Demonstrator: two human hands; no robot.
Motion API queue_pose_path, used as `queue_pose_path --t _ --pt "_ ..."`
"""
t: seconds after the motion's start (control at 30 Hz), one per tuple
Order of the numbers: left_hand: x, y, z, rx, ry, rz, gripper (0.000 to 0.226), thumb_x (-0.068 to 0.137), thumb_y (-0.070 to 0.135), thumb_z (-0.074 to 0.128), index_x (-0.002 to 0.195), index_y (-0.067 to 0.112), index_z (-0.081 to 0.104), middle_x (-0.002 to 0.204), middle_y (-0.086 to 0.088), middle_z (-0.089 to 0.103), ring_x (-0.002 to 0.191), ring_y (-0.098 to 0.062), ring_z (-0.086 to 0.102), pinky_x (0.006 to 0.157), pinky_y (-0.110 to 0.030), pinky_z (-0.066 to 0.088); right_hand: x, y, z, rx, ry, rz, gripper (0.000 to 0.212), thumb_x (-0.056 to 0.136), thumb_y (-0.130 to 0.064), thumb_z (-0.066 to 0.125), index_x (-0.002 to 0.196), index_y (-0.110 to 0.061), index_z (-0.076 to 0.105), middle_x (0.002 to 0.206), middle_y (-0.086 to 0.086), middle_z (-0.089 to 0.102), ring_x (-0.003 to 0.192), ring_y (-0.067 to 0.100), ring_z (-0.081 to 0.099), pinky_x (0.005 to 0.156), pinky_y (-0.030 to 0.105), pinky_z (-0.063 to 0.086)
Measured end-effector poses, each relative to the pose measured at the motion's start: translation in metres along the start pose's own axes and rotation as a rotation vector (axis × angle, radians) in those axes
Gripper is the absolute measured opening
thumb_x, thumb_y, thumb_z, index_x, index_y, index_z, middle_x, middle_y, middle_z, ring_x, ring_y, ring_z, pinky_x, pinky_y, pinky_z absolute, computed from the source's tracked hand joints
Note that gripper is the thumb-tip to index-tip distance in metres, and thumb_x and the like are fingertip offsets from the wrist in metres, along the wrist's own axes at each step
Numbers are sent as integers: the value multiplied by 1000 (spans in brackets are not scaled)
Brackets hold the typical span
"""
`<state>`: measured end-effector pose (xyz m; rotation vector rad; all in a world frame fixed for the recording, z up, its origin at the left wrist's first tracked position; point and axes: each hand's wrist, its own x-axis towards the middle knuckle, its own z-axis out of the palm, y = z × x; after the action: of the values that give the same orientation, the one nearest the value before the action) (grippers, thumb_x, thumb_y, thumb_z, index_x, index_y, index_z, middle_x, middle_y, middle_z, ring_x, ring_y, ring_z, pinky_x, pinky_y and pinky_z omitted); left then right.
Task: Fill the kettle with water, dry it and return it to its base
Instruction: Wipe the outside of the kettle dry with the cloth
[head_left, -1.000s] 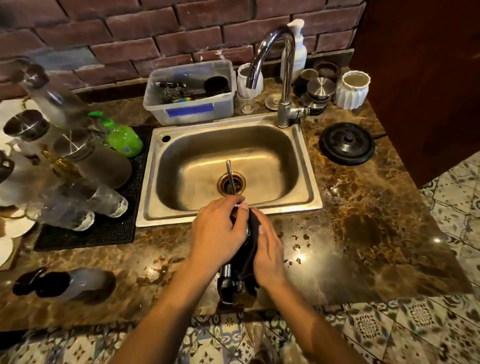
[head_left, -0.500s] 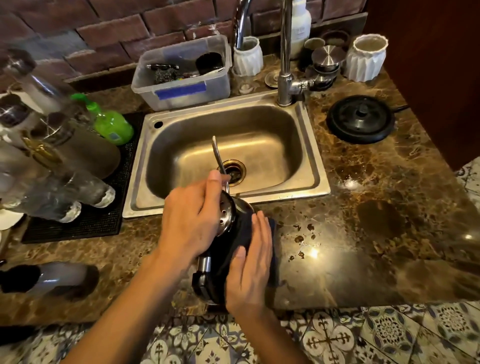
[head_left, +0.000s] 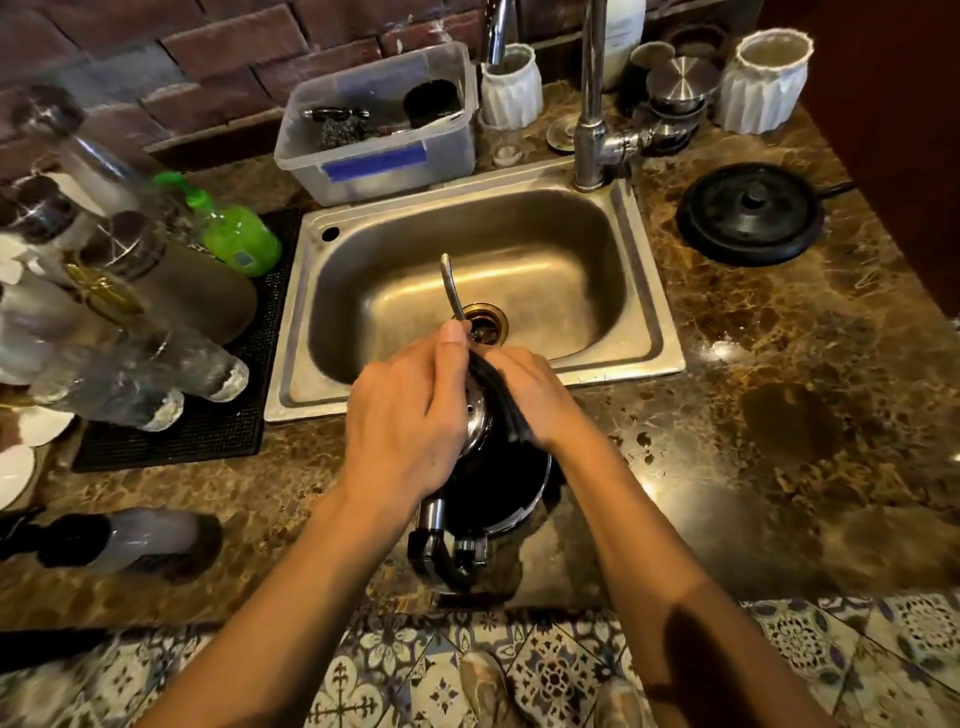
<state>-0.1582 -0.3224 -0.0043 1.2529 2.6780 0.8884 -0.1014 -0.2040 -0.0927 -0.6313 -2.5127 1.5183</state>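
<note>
Close to counter (head_left: 779, 467) edge, kettle (head_left: 488, 483), left hand (head_left: 405, 415) gripping its top, right hand (head_left: 535, 400) clutching cloth (head_left: 501, 397), base (head_left: 753, 213) well apart.

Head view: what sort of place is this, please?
Most likely a home or café kitchen counter. A steel sink with a tall tap is set in a marble-look worktop, glass bottles stand on a black mat to its left, and an electric kettle base sits to its right.

Domestic kitchen: steel sink (head_left: 644, 291) with tap (head_left: 589, 104) set in marble worktop (head_left: 779, 415), brick wall (head_left: 208, 47) far, drying glassware (head_left: 156, 374) left.
</note>
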Motion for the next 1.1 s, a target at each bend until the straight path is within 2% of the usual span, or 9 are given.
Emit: queue_pose_path --t 0.13,0.27,0.43,0.57,0.7,0.87,1.0,1.03,1.1 --pt "-1 1 0 3 22 -12 59 105 43 23 120 18 75 116 -6 78 106 -20 71 79 -13 38 -37 22 44 -106 416 -188 38 103 -9 52 140 -4 53 144 13 58 137 24 51 113 49 42" --pt "0 1 -1 -5 2 -23 64 104 47 18 123 21 73 108 -6 80 99 -21 73 83 -29 48 -76 11 100 242 809 -55 46 109 -29 26 152 -16 35 158 8 40 149 24 34 120 50 31" --pt "0 3 -4 -42 -14 -53 56 106 41 23 122 23 74 85 -5 79 81 -18 71 75 -38 50 -106 1 141 268 835 24 55 107 -39 26 159 -32 10 169 -6 9 156 26 13 124 49 19" --pt "0 1 -3 -43 -1 -36 54 107 37 25 119 23 76 61 3 63 60 -7 58 62 -26 40 -94 7 131 234 857 -37 53 107 -34 25 156 -13 23 163 14 26 152 33 24 120 56 27" --pt "1 -1 -4 -21 7 1 55 107 35 24 118 21 76 77 -11 77 64 -11 62 62 -21 40 -72 12 105 292 946 -79 49 101 -24 31 141 -3 49 146 15 53 140 28 47 110 55 42" --pt "1 -2 -2 9 5 8 57 106 34 23 116 18 77 94 -6 81 77 -7 69 68 -5 40 -48 23 54 293 600 -64 47 101 -32 29 131 -17 62 132 6 66 124 14 59 103 44 48" --pt "1 -1 -1 -16 -14 18 62 105 38 16 124 17 72 111 -8 79 100 -19 74 86 -38 55 -11 8 5 194 52 71 59 92 -40 27 131 -14 63 133 8 64 124 25 56 105 18 35" --pt "1 -1 -1 -26 -4 15 62 105 39 16 125 18 71 114 -7 78 102 -19 73 88 -40 54 -7 4 1 136 8 56 62 89 -38 26 132 -10 61 135 12 62 127 27 53 103 17 33" --pt "2 -2 0 -39 20 11 62 105 39 16 126 18 71 114 -7 78 105 -19 72 91 -39 53 -9 0 3 100 27 6 69 88 -45 21 129 -8 62 133 14 63 125 31 55 107 36 39"
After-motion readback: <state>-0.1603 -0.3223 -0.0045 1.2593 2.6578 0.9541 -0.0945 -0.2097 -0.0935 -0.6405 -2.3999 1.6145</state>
